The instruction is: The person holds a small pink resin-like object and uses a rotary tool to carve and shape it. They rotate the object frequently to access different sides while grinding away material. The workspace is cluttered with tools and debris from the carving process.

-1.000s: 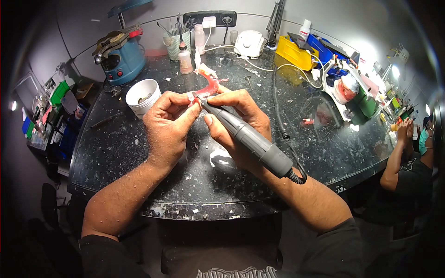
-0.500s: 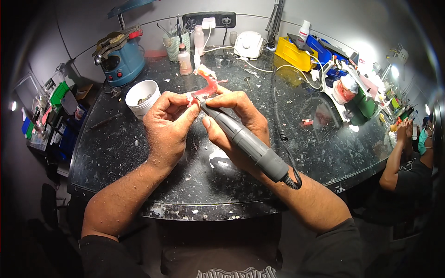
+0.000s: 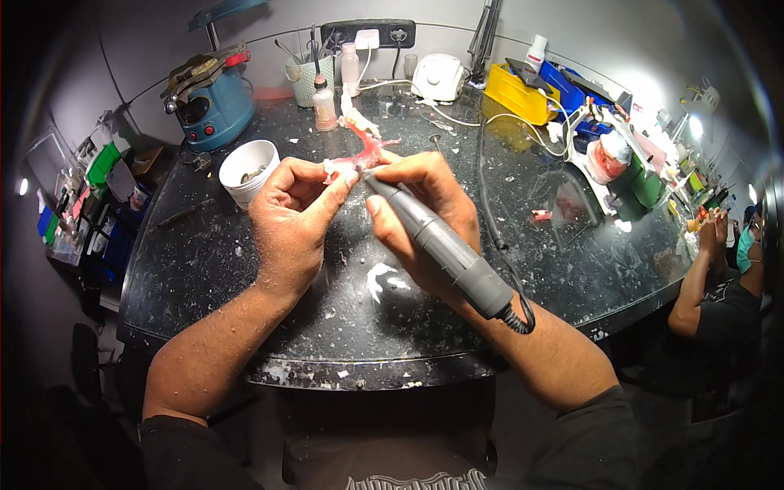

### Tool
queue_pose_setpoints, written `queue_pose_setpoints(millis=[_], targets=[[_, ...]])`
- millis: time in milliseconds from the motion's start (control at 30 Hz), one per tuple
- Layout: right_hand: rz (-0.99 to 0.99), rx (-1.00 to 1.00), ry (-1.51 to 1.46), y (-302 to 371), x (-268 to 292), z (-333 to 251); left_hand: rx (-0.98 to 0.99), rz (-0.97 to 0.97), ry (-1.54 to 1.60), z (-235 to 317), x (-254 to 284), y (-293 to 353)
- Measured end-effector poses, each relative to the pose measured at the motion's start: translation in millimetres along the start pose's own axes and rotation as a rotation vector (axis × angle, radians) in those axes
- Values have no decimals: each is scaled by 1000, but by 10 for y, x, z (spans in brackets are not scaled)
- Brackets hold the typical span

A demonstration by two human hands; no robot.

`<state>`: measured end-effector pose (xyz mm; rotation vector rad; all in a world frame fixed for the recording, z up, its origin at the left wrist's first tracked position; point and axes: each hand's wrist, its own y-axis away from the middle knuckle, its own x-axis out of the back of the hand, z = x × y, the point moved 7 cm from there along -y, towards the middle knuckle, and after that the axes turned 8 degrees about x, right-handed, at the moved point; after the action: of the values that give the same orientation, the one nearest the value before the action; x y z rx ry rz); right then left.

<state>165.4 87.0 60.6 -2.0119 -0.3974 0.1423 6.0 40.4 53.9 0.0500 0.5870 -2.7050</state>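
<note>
Between the thumb and fingers of my left hand (image 3: 296,216) is a pinkish-red denture piece (image 3: 365,153) with pale, whitish parts at its ends. My right hand (image 3: 433,208) wraps round a grey rotary handpiece (image 3: 437,245), held like a pen. The handpiece's tip meets the denture piece close to my left thumb; my fingers partly hide the contact. A coiled black cord (image 3: 516,314) runs from the back of the handpiece. Left of my left hand stands a white tub (image 3: 248,175) with small things inside.
On the black, dust-specked bench (image 3: 343,327) stand a blue machine (image 3: 214,110), a cup of tools (image 3: 313,82), a dropper bottle (image 3: 325,110) and a white device (image 3: 438,79). A yellow bin (image 3: 520,94) and an articulator with a model (image 3: 608,159) are right. Another person's arm (image 3: 698,278) shows far right.
The handpiece and my right hand have shifted slightly right. The denture piece has turned a little in my left fingers, and its held end sits slightly further left.
</note>
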Motion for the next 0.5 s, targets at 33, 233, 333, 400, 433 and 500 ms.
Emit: queue_pose_setpoints(millis=[33, 233, 333, 400, 433, 500], targets=[[24, -110, -8, 16, 35, 2, -2, -4, -1, 11, 4, 1], [-28, -51, 6, -19, 43, 4, -8, -21, 59, -11, 1, -30], [3, -91, -17, -24, 68, 0, 5, -42, 98, -39, 21, -35], [2, -96, -16, -24, 89, -14, 1, -47, 102, -44, 15, -42], [1, -127, -4, -19, 101, -4, -3, -53, 106, -45, 9, -49], [41, -160, 71, -30, 175, -21, 0, -67, 135, -75, 18, -66]])
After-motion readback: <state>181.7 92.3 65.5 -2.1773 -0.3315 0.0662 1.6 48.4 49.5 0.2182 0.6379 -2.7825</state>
